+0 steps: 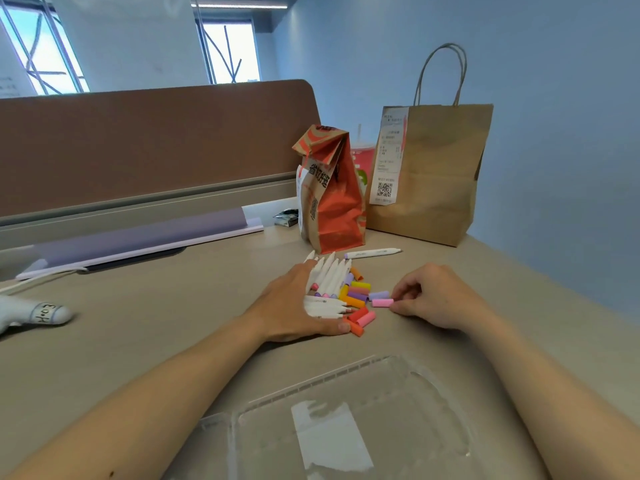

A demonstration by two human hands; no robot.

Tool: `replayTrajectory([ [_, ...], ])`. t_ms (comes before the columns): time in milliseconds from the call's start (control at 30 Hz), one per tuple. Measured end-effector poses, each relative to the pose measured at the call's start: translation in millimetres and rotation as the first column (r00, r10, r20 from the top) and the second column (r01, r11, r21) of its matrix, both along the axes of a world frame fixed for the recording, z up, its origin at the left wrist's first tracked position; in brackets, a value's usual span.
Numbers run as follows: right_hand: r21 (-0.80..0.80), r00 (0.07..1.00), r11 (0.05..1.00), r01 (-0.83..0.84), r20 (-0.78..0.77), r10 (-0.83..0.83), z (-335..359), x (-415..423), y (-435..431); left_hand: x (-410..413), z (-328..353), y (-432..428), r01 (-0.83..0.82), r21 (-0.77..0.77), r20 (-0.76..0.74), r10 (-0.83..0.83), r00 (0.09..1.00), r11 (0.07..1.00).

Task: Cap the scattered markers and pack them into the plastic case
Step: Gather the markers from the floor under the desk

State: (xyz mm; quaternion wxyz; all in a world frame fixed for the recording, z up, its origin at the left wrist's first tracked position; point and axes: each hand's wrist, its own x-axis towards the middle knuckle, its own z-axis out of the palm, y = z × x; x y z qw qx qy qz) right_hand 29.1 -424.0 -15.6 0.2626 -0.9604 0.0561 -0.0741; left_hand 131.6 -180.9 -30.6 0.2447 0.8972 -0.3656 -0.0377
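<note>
Several white uncapped markers (328, 278) lie bunched on the desk, and my left hand (294, 304) rests flat against their left side, thumb along the front. A heap of loose coloured caps (356, 299) sits just right of them. My right hand (427, 296) pinches a pink cap (382, 302) at the heap's right edge, next to a lilac cap (378, 294). One capped marker (372, 253) lies apart farther back. The clear plastic case (346, 420) lies open near me, between my forearms, with nothing visible inside.
An orange paper bag (329, 192), a brown handled bag (429, 174) and a pink cup (363, 161) stand behind the markers. A lilac tray (138, 240) runs along the partition on the left. A white object marked H-03 (41, 315) lies at the left edge.
</note>
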Motion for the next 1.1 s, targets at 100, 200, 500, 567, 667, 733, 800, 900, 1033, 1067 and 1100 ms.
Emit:
replayTrajectory([
  [100, 0.051, 0.999, 0.998, 0.028, -0.048, -0.025, 1.4, -2.4, -5.3, -0.5, -1.2, -12.3, 0.028, -0.044, -0.025, -0.029, 0.999, 0.999],
  [200, 0.17, 0.994, 0.984, 0.057, -0.101, -0.04, 3.1, -4.3, -9.7, 1.0, -4.5, -21.8, 0.039, -0.044, -0.048, -0.041, 0.998, 0.998],
  [500, 0.175, 0.989, 0.978, 0.118, -0.105, -0.1, 6.5, -6.1, -15.9, -6.8, -2.5, -54.9, 0.06, -0.037, -0.044, -0.062, 0.997, 0.997],
  [567, 0.176, 0.987, 0.973, 0.148, -0.084, -0.135, 8.5, -8.0, -19.9, -8.1, -1.7, -59.0, 0.055, -0.032, -0.024, -0.056, 0.998, 0.998],
  [667, 0.192, 0.983, 0.965, 0.18, 0.006, -0.185, 11.2, -12.5, -26.5, -4.9, -1.0, -51.3, 0.018, 0.017, 0.071, -0.019, 0.997, 1.0],
  [733, 0.191, 0.981, 0.963, 0.189, 0.017, -0.196, 14.1, -15.8, -28.3, -2.8, 4.0, -40.2, -0.014, 0.072, 0.153, 0.003, 0.988, 0.997],
  [800, 0.195, 0.983, 0.963, 0.183, -0.023, -0.183, 19.4, -19.8, -27.4, -1.7, 11.3, -26.6, -0.024, 0.072, 0.163, 0.012, 0.986, 0.997],
  [900, 0.196, 0.985, 0.974, 0.112, -0.149, -0.083, 25.7, -26.4, -25.7, 0.9, 14.8, -7.4, 0.001, 0.087, 0.121, -0.012, 0.993, 0.996],
  [1033, 0.167, 0.938, 0.986, -0.002, -0.342, 0.059, 26.0, -32.7, -18.6, -2.0, 12.2, -5.1, 0.03, 0.066, 0.125, -0.038, 0.991, 0.997],
  [1067, 0.162, 0.933, 0.987, -0.005, -0.355, 0.063, 25.5, -32.7, -17.4, -3.4, 12.5, -9.3, 0.03, 0.061, 0.124, -0.038, 0.992, 0.998],
  [1100, 0.161, 0.929, 0.987, -0.003, -0.364, 0.062, 25.4, -32.9, -16.6, -4.9, 12.8, -14.4, 0.029, 0.059, 0.127, -0.037, 0.991, 0.998],
])
